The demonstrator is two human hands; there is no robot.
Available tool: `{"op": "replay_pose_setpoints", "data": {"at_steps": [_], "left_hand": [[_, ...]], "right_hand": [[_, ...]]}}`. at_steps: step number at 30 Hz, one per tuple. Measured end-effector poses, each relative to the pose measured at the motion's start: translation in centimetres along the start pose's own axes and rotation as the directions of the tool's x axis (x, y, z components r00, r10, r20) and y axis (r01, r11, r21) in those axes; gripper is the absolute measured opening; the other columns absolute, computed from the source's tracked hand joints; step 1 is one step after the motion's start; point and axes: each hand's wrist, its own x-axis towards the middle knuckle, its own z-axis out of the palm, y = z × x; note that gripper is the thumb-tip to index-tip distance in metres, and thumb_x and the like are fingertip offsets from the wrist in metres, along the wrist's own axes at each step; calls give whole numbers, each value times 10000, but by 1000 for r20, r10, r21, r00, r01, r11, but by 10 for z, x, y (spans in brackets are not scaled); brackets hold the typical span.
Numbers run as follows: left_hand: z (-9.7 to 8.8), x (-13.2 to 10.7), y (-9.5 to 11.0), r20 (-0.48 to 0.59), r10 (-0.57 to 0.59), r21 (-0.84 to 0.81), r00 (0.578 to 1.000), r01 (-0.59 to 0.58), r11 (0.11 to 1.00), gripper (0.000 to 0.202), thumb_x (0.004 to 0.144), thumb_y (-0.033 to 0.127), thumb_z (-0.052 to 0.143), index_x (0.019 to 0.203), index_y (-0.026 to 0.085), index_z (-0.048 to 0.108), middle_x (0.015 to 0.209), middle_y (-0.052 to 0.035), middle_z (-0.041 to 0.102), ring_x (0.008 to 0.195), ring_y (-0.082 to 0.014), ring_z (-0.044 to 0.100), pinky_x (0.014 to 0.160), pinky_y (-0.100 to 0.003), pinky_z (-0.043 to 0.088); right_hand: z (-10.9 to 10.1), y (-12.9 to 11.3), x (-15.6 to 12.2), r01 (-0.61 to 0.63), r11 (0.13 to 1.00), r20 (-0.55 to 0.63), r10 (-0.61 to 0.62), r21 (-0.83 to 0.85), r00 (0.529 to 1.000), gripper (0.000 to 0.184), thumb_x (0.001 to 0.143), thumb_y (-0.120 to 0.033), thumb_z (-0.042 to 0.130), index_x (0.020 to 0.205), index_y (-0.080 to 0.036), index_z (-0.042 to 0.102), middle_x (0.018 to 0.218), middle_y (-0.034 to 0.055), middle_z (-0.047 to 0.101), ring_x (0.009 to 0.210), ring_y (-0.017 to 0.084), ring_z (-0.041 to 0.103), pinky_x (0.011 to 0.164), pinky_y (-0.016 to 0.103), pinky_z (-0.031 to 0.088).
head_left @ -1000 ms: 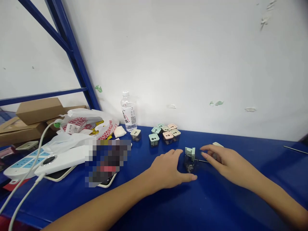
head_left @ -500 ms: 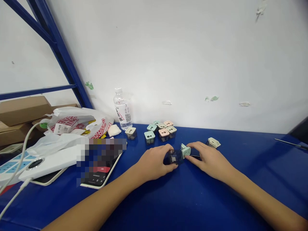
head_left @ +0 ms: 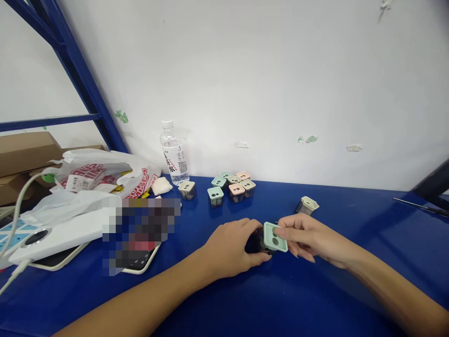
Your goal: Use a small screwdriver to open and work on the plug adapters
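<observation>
A mint-green two-hole cap [head_left: 275,237] meets a dark clear cube body [head_left: 255,242] at the middle of the blue tabletop [head_left: 315,299]. The right hand [head_left: 308,238] pinches the cap between thumb and fingers, and the left hand [head_left: 229,248] is curled closed around the body. Pastel cubes [head_left: 231,186] cluster at 11 o'clock by the white wall [head_left: 280,84], with a lone beige cube [head_left: 306,205] at 1 o'clock, a water bottle [head_left: 172,154] and blue steel frame [head_left: 80,79] toward 10, and plastic bags [head_left: 91,178] at 9.
</observation>
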Motion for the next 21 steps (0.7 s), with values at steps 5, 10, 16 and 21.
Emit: {"op": "replay_pose_setpoints", "data": {"at_steps": [5, 10, 16, 21], "left_hand": [[1, -1, 1, 41, 39, -61, 998, -36, 998, 382, 761, 437, 744, 1064, 220, 659, 1000, -20, 697, 789, -196, 618, 656, -276, 413], [-4, -1, 1, 99, 23, -199, 995, -3, 980, 490, 763, 397, 751, 1193, 258, 559, 1006, 17, 718, 671, -148, 569, 605, -247, 383], [-5, 0, -1, 126, -1, -219, 992, 29, 975, 396, 784, 416, 727, 1107, 250, 567, 832, 42, 706, 615, -139, 525, 564, -233, 352], [-4, 1, -4, 110, 27, -209, 994, -4, 978, 390, 772, 387, 731, 1101, 240, 583, 805, 43, 684, 615, -138, 536, 553, -225, 353]], "right_hand": [[5, 12, 6, -69, 996, -25, 67, -55, 997, 502, 806, -628, 644, 614, -198, 470, 479, -60, 485, 355, 49, 348, 383, 205, 250], [17, 17, 5, 103, 975, -231, -148, -196, 962, 378, 857, -587, 618, 921, -219, 559, 772, -17, 576, 547, 106, 506, 472, 233, 419], [23, 17, -3, 367, 783, -194, -516, -503, 835, 373, 951, -533, 511, 914, -217, 705, 903, 80, 687, 793, 208, 627, 725, 345, 478], [29, 19, -11, 371, 515, -91, -669, -773, 738, 373, 908, -483, 619, 1105, -176, 692, 984, 119, 731, 817, 251, 679, 717, 367, 516]]}}
